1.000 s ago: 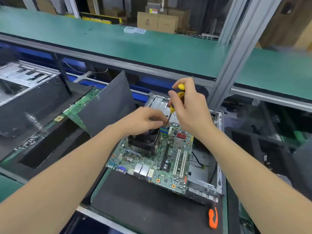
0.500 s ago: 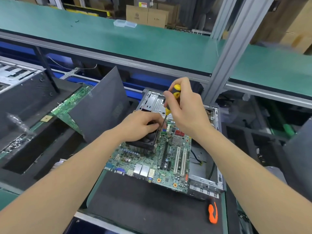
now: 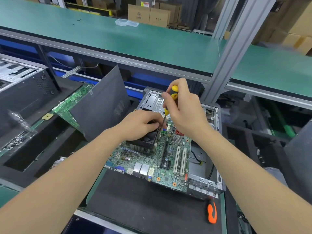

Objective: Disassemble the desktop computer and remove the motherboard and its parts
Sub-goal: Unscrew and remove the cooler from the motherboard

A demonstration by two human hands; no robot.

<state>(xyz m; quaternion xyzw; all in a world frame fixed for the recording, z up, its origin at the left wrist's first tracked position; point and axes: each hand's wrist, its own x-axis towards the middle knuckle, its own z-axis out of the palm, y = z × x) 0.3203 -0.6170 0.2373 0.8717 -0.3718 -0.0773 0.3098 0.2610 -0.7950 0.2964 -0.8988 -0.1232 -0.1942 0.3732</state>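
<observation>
**Surface.** Dark mat point(image 3: 135, 200) on a green worktop point(image 3: 223, 213), lower centre of the frame. A second, long green worktop point(image 3: 118, 36) runs across the upper frame, edged in grey metal and crossed at upper right by a pale metal post point(image 3: 236, 48).

**Task item.** Green motherboard point(image 3: 162, 159), centre of the frame, lying over an open metal case point(image 3: 206, 183) whose walls show along its right and far sides. A black cooler point(image 3: 145, 141) with a finned block beneath sits on the board's upper left part.

**Left grip** point(image 3: 140, 124). Grasps the cooler from above, fingers curled over its far edge.

**Right grip** point(image 3: 184, 108). Clenched around the yellow-and-black handle of a screwdriver point(image 3: 172, 93). The shaft points down to the cooler's far right corner, just beside the left fingertips.

**Other items on the surface.**
- Orange-handled tool point(image 3: 211, 211), lower right, on the mat just below the case.
- Dark panel point(image 3: 99, 107), left of centre, leaning upright.
- Second green circuit board point(image 3: 72, 102), partly behind that panel.
- Black foam tray point(image 3: 33, 149), left edge.
- Crumpled clear bag point(image 3: 18, 122), left edge.

**Room.**
- Clear plastic box point(image 3: 127, 22) on the upper worktop, top centre.
- Cardboard boxes point(image 3: 148, 14) stacked behind it.
- Further cartons at upper right, blurred.
</observation>
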